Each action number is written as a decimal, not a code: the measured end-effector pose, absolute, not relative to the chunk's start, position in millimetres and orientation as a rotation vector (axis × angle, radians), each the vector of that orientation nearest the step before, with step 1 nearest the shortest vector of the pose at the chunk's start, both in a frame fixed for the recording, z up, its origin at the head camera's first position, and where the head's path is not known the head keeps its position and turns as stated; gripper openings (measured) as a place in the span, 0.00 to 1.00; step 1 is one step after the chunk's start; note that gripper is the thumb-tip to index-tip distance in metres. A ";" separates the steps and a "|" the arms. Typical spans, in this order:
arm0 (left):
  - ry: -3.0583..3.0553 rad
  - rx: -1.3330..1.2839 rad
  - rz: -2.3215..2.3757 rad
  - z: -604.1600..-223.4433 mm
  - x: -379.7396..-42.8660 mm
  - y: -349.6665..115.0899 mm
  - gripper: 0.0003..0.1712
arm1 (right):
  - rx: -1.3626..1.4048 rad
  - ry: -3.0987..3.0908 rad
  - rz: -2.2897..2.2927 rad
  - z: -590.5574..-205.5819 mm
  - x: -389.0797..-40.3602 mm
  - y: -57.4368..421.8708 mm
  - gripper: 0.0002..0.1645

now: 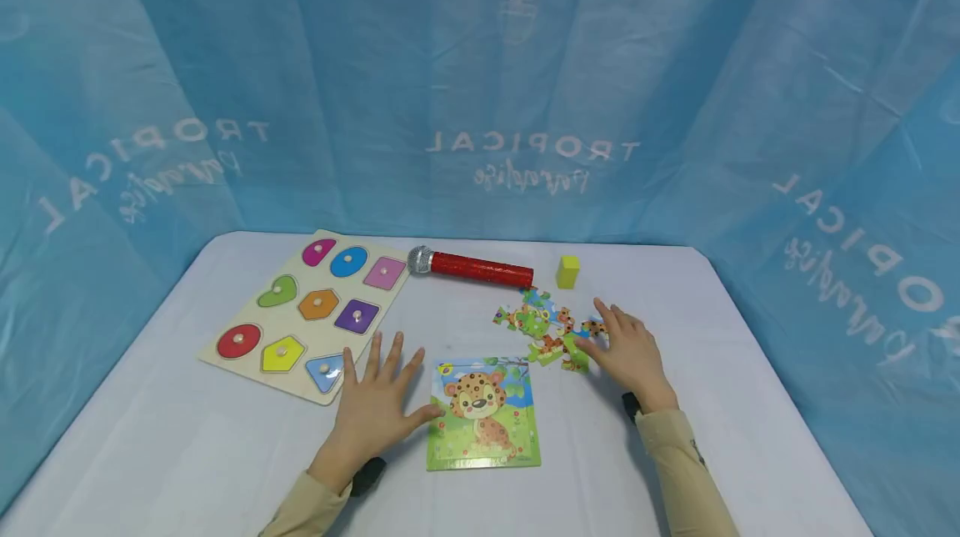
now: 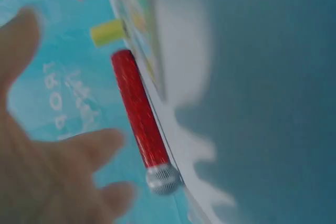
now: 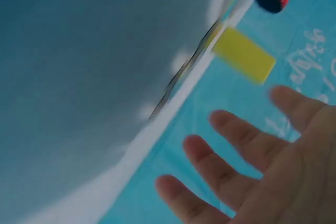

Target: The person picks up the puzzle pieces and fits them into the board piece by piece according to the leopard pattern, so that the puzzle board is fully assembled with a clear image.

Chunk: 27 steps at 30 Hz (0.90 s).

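Note:
My left hand (image 1: pixel 378 408) has its fingers spread, holding nothing. Its thumb reaches over the left edge of a square puzzle board (image 1: pixel 487 424) with a cartoon leopard picture, and its fingertips come close to a wooden shape board (image 1: pixel 258 318) with knobbed pieces. Over on the right, my right hand (image 1: pixel 630 358) is also empty, fingers extended, thumb overlapping several loose jigsaw pieces (image 1: pixel 534 320). In the left wrist view the left hand (image 2: pixel 52 166) shows spread fingers above the table. Straight, separated fingers of the right hand (image 3: pixel 283 177) appear in the right wrist view.
Behind the jigsaw pieces lies a red toy microphone (image 1: pixel 480 268) with a silver head. A yellow block (image 1: pixel 567 272) stands to its right. The white table (image 1: pixel 720 445) is bordered by a blue printed curtain (image 1: pixel 360 103) at the back and sides.

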State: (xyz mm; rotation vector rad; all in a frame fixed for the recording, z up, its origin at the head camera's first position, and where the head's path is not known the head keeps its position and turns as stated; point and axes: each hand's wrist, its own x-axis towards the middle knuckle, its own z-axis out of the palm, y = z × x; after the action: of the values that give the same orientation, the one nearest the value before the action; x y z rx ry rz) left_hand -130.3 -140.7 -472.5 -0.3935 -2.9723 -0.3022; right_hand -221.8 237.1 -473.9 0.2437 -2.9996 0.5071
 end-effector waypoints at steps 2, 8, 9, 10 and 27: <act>-3.057 -0.464 -0.381 -471.0 -128.3 -136.0 0.53 | 0.233 -3.046 0.545 -472.3 -231.1 228.8 0.42; -3.258 -0.724 -0.547 -469.2 -127.3 -126.4 0.66 | 0.197 -3.107 0.670 -468.0 -258.6 203.3 0.32; -3.268 -0.751 -0.555 -469.6 -127.5 -125.5 0.68 | 0.207 -3.103 0.681 -467.5 -262.2 199.7 0.31; -3.274 -0.769 -0.558 -470.5 -127.6 -125.0 0.69 | 0.217 -3.096 0.694 -467.6 -265.7 196.9 0.31; -3.255 -0.739 -0.649 -482.3 -131.6 -129.1 0.75 | 0.047 -2.915 0.894 -467.4 -274.8 186.6 0.16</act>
State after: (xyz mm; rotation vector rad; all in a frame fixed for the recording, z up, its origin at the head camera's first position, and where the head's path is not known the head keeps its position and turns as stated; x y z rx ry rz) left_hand -131.6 -129.1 -482.3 -0.7388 -3.2555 -0.6491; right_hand -274.8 186.6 -467.4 0.0472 -2.9150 0.8941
